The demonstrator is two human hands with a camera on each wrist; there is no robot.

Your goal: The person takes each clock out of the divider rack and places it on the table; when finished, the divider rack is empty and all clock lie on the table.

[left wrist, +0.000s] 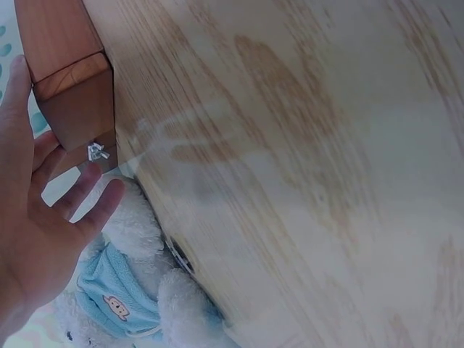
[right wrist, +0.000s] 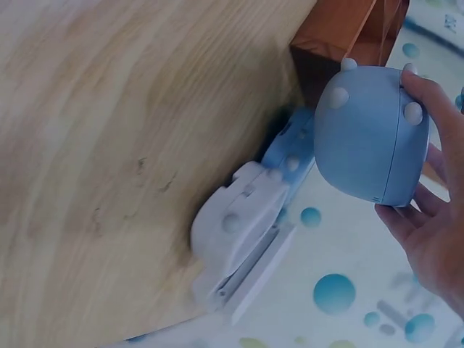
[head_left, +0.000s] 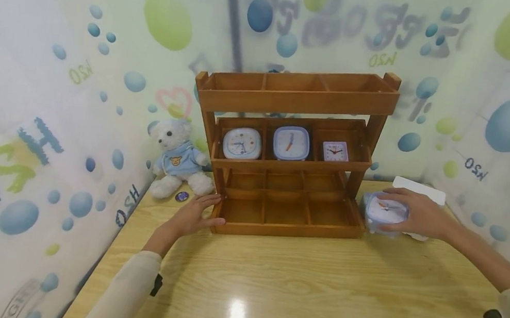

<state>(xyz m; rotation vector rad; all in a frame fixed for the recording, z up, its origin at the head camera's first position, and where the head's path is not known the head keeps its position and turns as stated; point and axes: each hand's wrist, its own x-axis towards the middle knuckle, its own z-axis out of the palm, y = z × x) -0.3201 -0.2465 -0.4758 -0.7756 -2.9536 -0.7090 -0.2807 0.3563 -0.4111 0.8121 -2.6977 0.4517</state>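
My right hand (head_left: 417, 210) grips a light blue alarm clock (head_left: 387, 212) beside the right end of a wooden rack (head_left: 285, 230). The clock face points up toward the head view. In the right wrist view, its rounded blue back with small white knobs shows, thumb on one side and fingertips on the other. At the rack's lower left front corner, my left hand (head_left: 190, 214) touches the wood with fingers spread and holds nothing else. On the rack's middle tier sit a pale blue clock (head_left: 242, 143), a lavender-blue clock (head_left: 291, 143) and a small pink square clock (head_left: 335, 151).
A white teddy bear (head_left: 175, 158) in a blue hoodie sits left of the rack, with a small round dark badge (head_left: 182, 196) before it. Right of the rack, a white object (right wrist: 239, 214) and another blue object (right wrist: 291, 148) stand near the wall, partly behind my right hand.
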